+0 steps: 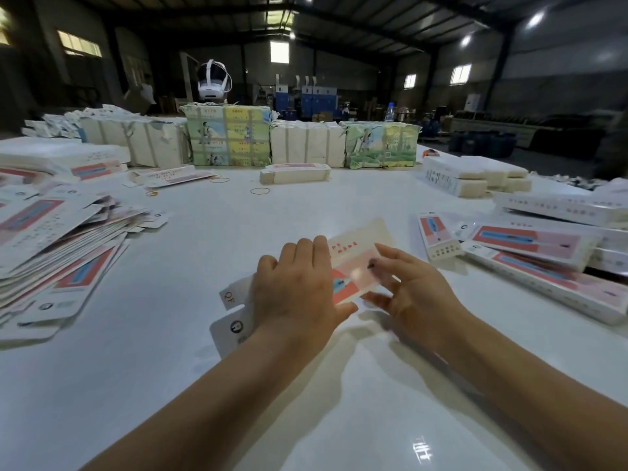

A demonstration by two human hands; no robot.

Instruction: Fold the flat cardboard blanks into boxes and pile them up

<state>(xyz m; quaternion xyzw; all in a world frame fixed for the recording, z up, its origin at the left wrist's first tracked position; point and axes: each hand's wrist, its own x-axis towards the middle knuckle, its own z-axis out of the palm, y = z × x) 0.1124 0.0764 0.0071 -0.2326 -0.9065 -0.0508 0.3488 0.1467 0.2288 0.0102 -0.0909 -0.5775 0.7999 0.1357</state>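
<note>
A long white and pink cardboard blank (pixel 356 263) lies slanted on the white table (pixel 204 385) in front of me. My left hand (pixel 295 290) lies over its middle with curled fingers gripping its far edge; the blank's near flaps (pixel 234 321) stick out to the left of that hand. My right hand (pixel 411 294) pinches the blank's right side with thumb and fingertips. A fanned heap of flat blanks (pixel 57 253) lies at the left. Folded boxes (pixel 543 263) are piled at the right.
Wrapped bundles (pixel 231 137) line the table's far edge, with a white headset (pixel 213 79) on top. A small stack of blanks (pixel 295 173) and loose rubber bands (pixel 260 191) lie mid-table. More stacks (pixel 475 180) sit at far right and far left.
</note>
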